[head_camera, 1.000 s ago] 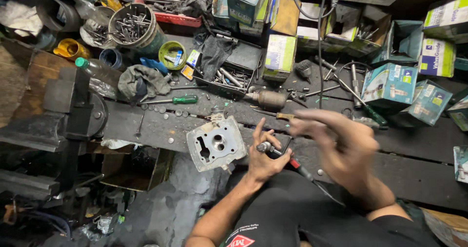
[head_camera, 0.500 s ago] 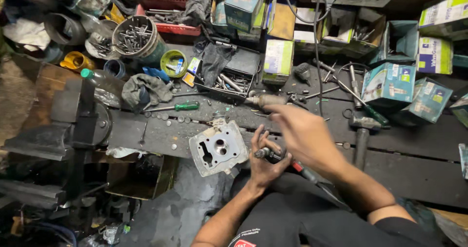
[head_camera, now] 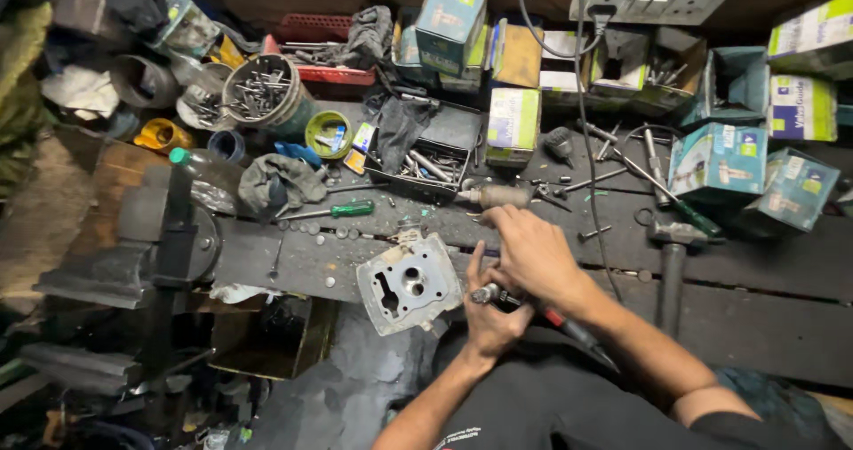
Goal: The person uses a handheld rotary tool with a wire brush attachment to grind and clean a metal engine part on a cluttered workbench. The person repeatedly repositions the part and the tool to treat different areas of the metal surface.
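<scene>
Head view, looking down on a dark, cluttered desk. Left hand is closed around a slim tool with a metal tip and a red-and-black handle; the tip points left, the handle runs down and right across the lap. Right hand lies directly over the left, fingers curled loosely, touching the tool's upper end; whether it grips anything of its own cannot be told. A grey aluminium cylinder head sits at the desk's front edge, just left of both hands, tilted, port face up, not touched by either hand. Beyond the hands: a wooden-handled tool, a green-handled screwdriver, a black tray of loose tools. A hammer lies to the right, well apart. A black bench vise stands at left. Teal cartons line the back right.
</scene>
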